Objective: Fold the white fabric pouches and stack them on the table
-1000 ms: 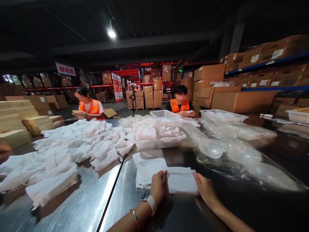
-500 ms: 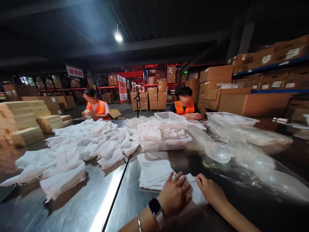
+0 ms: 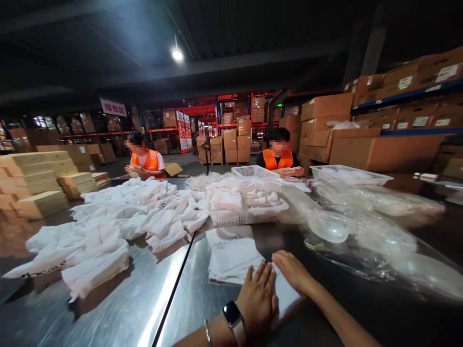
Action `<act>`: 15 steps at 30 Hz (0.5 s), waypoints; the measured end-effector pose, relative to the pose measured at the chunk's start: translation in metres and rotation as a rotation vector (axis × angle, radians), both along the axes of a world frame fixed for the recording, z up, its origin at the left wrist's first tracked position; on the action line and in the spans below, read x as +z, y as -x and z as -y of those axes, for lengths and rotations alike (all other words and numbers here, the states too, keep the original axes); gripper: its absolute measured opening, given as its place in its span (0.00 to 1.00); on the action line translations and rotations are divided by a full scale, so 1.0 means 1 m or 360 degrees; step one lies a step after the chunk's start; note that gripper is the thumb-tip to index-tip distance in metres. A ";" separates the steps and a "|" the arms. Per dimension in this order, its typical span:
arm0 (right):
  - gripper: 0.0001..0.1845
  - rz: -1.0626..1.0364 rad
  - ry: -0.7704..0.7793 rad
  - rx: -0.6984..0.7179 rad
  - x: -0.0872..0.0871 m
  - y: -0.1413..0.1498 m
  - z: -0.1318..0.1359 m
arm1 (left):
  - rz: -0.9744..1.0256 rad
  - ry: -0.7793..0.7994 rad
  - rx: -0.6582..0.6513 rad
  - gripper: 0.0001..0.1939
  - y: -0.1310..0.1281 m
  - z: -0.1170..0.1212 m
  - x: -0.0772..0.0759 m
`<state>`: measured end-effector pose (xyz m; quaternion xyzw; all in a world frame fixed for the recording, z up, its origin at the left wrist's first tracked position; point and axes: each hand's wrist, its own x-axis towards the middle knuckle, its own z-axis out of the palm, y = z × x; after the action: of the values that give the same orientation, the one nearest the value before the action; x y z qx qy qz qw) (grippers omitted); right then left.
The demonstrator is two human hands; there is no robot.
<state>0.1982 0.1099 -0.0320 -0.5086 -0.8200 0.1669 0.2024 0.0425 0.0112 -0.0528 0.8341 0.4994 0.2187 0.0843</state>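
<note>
My left hand [image 3: 258, 295], with a watch on the wrist, rests with its fingers stretched out on a flat white bag [image 3: 286, 300]. On the far edge of that bag lies my right hand [image 3: 291, 271], its fingers straight and its fingertips close to the left ones. Neither hand grips anything. Just beyond the left fingers is a stack of flat white bags [image 3: 231, 248] with dark lettering on top. The near part of the bag is partly hidden by my left hand.
Crumpled white packed bags [image 3: 96, 241] pile up on the left of the metal table [image 3: 119, 313]. A white basket [image 3: 246, 216] of wrapped items stands ahead. Clear plastic bags with translucent bowls [image 3: 333, 226] lie right. Two people in orange vests sit across, near stacked boxes [image 3: 39, 180].
My right hand has moved left and slightly away from me over the bag. My left hand has flattened and turned, its fingers now pointing forward.
</note>
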 end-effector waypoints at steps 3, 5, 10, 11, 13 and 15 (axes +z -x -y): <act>0.22 -0.0137 0.0109 -0.0066 0.003 -0.008 -0.007 | 0.0029 0.0106 0.0131 0.33 -0.003 0.002 -0.008; 0.23 -0.0268 0.0184 -0.0068 0.005 -0.009 -0.006 | 0.0105 0.0153 0.0123 0.34 -0.002 0.002 -0.008; 0.27 -0.0753 0.0488 0.0080 0.020 0.003 0.010 | 0.0619 0.0272 0.0014 0.34 0.006 0.003 0.006; 0.28 -0.0921 0.0614 0.0094 0.024 0.006 0.015 | 0.0770 0.0284 0.0029 0.34 0.006 0.003 0.010; 0.29 -0.1258 0.0803 0.0050 0.030 0.010 0.024 | 0.1109 0.0280 0.0140 0.33 0.005 0.000 0.015; 0.29 -0.1424 0.0744 -0.0068 0.030 0.011 0.029 | 0.1483 0.0388 0.0256 0.33 0.003 -0.006 0.016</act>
<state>0.1876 0.0810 -0.0018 -0.4357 -0.5831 0.5435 0.4181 0.0394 0.0171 -0.0368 0.5903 0.4933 0.5144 0.3788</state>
